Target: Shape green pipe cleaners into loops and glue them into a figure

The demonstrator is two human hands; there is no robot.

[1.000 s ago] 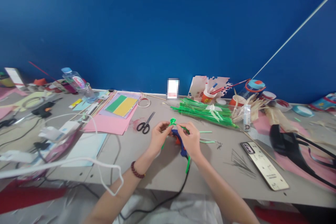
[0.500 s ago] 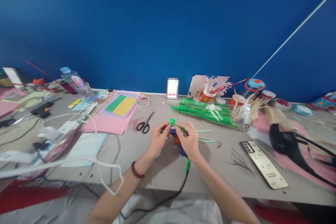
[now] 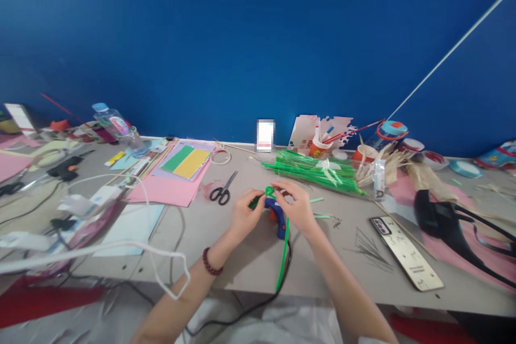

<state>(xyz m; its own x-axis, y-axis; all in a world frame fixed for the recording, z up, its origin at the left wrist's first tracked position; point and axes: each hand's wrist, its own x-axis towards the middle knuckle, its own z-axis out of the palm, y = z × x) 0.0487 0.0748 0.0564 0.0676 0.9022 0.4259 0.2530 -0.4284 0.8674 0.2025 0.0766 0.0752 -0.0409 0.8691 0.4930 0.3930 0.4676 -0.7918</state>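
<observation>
A green pipe cleaner (image 3: 270,192), curled into a small loop, is pinched between my two hands. My left hand (image 3: 246,214) closes thumb and fingers on the loop's left side. From the right, my right hand (image 3: 297,207) grips it with bent fingers, and a long green tail hangs below toward the table's front edge. Beneath the hands lies a blue glue gun (image 3: 281,229) with an orange trigger, partly covered by my right hand. Black-handled scissors (image 3: 220,193) rest left of my left hand. Short pale-green strips (image 3: 322,216) lie just right of my right hand.
Behind my hands lies a bundle of green pipe cleaners (image 3: 314,170). A phone (image 3: 407,255) and thin dark wires (image 3: 371,250) lie to the right. Pink paper (image 3: 161,191), a water bottle (image 3: 121,129) and white cables (image 3: 121,250) occupy the left side.
The green loop has shifted slightly right and turned, and its long tail now hangs further down. My right hand has moved right, uncovering more of the glue gun.
</observation>
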